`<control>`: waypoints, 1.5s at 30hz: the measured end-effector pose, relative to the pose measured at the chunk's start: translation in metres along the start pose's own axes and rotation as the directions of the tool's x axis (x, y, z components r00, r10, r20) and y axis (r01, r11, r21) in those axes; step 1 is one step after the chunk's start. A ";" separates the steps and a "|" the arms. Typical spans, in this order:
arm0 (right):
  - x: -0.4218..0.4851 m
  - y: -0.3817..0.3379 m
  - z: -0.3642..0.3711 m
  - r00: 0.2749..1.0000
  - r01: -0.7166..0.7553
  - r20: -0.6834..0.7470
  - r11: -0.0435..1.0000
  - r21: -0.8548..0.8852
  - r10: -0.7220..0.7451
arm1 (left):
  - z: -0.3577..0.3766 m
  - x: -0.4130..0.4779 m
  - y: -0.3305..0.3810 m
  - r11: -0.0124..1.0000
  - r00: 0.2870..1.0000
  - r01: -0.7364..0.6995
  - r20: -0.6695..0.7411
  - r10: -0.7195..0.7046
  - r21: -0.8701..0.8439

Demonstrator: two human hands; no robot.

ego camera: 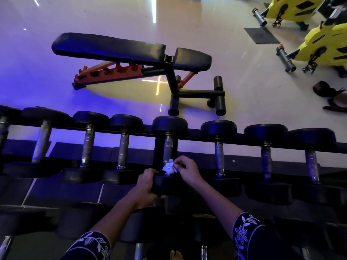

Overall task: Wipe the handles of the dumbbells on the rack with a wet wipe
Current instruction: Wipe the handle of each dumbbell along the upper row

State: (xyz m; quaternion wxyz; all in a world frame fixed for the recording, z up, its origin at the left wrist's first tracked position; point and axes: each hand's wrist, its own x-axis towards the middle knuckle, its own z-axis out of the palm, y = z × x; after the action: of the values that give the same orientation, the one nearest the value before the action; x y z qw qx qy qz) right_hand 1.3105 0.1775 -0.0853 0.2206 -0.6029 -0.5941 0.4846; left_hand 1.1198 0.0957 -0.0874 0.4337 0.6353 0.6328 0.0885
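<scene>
Both forearms reach forward from the bottom of the view, each in a dark sleeve (247,233) embroidered with white flowers. The left hand (148,184) lies against the near end of a black rubber-headed dumbbell (170,126) in the middle of the top row. Its fingers curl over the near head and grip it. The right hand (187,171) comes in from the right, its thumb and fingertips pinching a crumpled white wet wipe (169,168). The wipe sits against the near end of that dumbbell's knurled silver metal handle (168,149), just where the handle meets the near head, between the two hands.

The dumbbell lies across the dark metal rack (194,133). Others of the same kind lie on either side of it, side by side, their handles all running away from the person. More dumbbells sit on a lower tier in deep shadow. A yellowish label (203,215) on one lower head is too dim to read.

Beyond the rack stands a black padded adjustable bench (112,47) with an orange-red frame. It rests on a glossy pale floor (187,25) washed with violet light on the left. Yellow exercise bikes (326,44) stand at the top right.
</scene>
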 end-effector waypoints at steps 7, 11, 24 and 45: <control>0.010 -0.021 0.013 0.976 -0.016 -0.217 0.998 0.058 0.028 | 0.027 -0.014 0.013 0.965 0.951 -0.137 -0.243 0.191 0.224; 0.021 -0.043 0.014 0.945 0.005 -0.328 1.000 0.027 0.004 | 0.034 -0.023 0.026 0.984 0.952 -0.134 -0.290 0.096 -0.116; 0.034 -0.058 0.015 0.918 -0.021 -0.396 1.000 0.001 0.020 | 0.037 -0.012 0.046 0.946 0.922 0.118 -0.321 -0.218 -0.302; 0.012 -0.037 0.013 0.952 -0.222 -0.208 0.974 0.038 0.225 | 0.028 -0.007 0.039 0.946 0.957 0.185 -0.168 -0.235 -0.267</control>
State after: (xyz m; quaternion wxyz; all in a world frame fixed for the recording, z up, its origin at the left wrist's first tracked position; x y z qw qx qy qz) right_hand 1.2788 0.1917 -0.0633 0.2307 -0.7127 -0.4918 0.4438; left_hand 1.1656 0.0843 -0.0755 0.4520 0.4927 0.7208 0.1829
